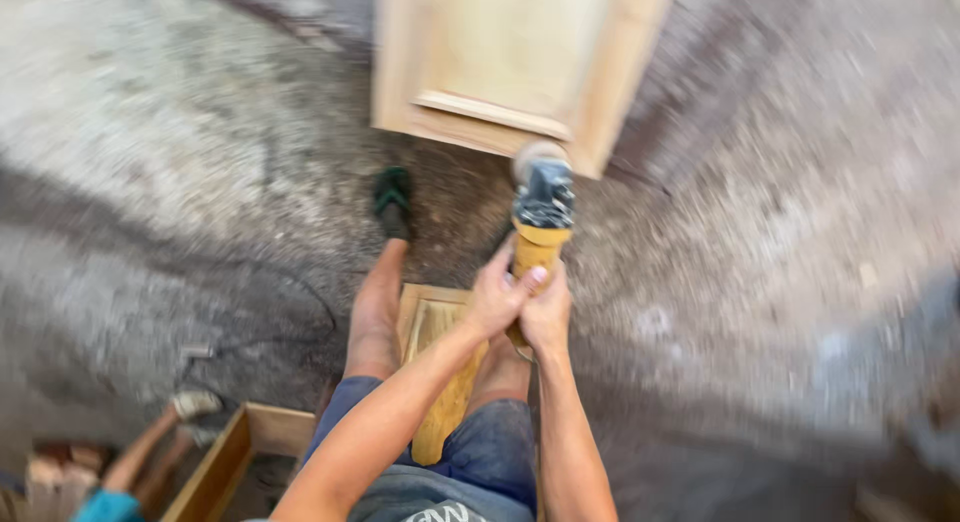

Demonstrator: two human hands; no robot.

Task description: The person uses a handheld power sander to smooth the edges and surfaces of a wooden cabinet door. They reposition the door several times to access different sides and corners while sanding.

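Down in front of my knees, both my hands are wrapped round the angle grinder [541,217]. My left hand [497,300] is curled over the yellow body from the near side, fingers closed on it, thumb lying along the top. My right hand [547,315] is clamped just beneath and beside it, touching the left, so the grip is stacked on the narrow yellow barrel.

That barrel is the place to hold, I reckon: smooth hard plastic, round enough to close a fist on, though likely slick under dusty palms. The dark head beyond it looks like metal and carries the pale disc at the tip, so I judge the tool nose-heavy and stiff, nothing that gives.

The disc sits right at the lower edge of a pale wooden panel [510,62] (raised moulding, flat frame, raw unfinished wood). Whether they touch, the blur won't let me say.

Between my legs lies a second, honey-coloured wooden panel [432,327], grainy and rigid. My foot in a green sandal [392,197] is planted on the rough, speckled concrete floor [150,132]. An open wooden box frame [235,447] is at lower left.
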